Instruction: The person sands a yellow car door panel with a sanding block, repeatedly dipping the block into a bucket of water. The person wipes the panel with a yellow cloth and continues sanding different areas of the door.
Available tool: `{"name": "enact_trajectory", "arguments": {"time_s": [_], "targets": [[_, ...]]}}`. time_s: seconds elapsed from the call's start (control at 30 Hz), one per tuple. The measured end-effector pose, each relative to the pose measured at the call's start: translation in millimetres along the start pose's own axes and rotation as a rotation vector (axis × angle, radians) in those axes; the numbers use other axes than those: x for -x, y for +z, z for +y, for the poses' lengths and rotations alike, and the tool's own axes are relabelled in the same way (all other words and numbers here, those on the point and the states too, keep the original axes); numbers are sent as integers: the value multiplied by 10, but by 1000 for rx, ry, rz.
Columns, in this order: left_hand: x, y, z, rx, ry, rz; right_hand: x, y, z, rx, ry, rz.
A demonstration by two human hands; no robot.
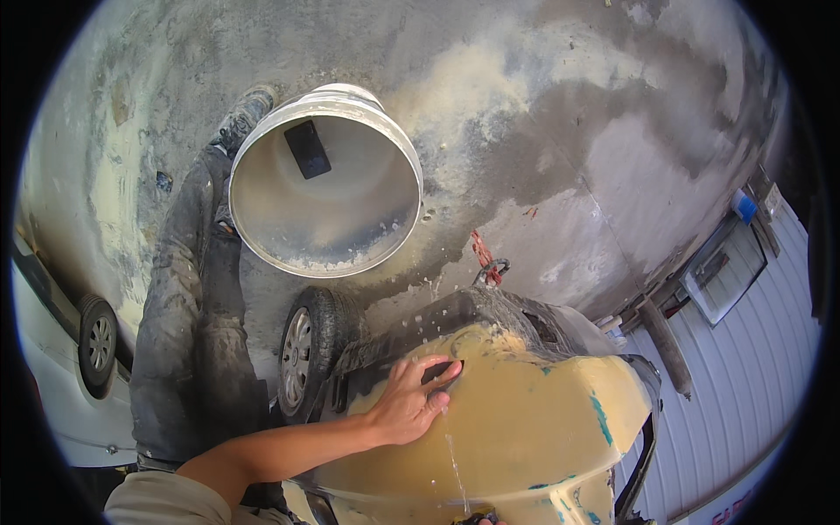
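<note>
My left hand (411,398) reaches across from the lower left, closed round a small black sanding block (437,373) and pressing it on a tan, filler-coated car body panel (516,420). The panel is wet, with teal patches along its edges. Water drops hang in the air by that hand. At the bottom edge, a yellow-and-black thing (477,517) shows, and a thin stream of water runs between it and the left hand. Only fingertips of my right hand (500,522) are visible beside it, closed on it; the rest is cut off.
A large white bucket (262,254) stands past the car wheel (299,354), with a dark flat rectangular piece (307,150) inside. My legs (179,341) are at left, near another car (61,385). A red strap (486,254) is at the panel's far end; corrugated white metal (744,376) lies right.
</note>
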State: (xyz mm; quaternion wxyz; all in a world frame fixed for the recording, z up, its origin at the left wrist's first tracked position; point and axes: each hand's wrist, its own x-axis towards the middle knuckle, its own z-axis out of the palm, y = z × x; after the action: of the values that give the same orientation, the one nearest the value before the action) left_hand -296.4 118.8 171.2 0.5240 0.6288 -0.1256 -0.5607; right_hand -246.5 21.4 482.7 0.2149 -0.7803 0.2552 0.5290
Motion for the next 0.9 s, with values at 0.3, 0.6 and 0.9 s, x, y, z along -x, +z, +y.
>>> {"name": "enact_trajectory", "arguments": {"time_s": [0.3, 0.6, 0.9], "targets": [[-3, -143, 40, 32, 108, 32, -65, -33, -171, 9, 53, 32], [-37, -221, 10, 12, 50, -64, -65, 27, -150, 47, 70, 85], [-14, -231, -67, 61, 104, 7, -98, -30, -177, 10, 89, 70]]}}
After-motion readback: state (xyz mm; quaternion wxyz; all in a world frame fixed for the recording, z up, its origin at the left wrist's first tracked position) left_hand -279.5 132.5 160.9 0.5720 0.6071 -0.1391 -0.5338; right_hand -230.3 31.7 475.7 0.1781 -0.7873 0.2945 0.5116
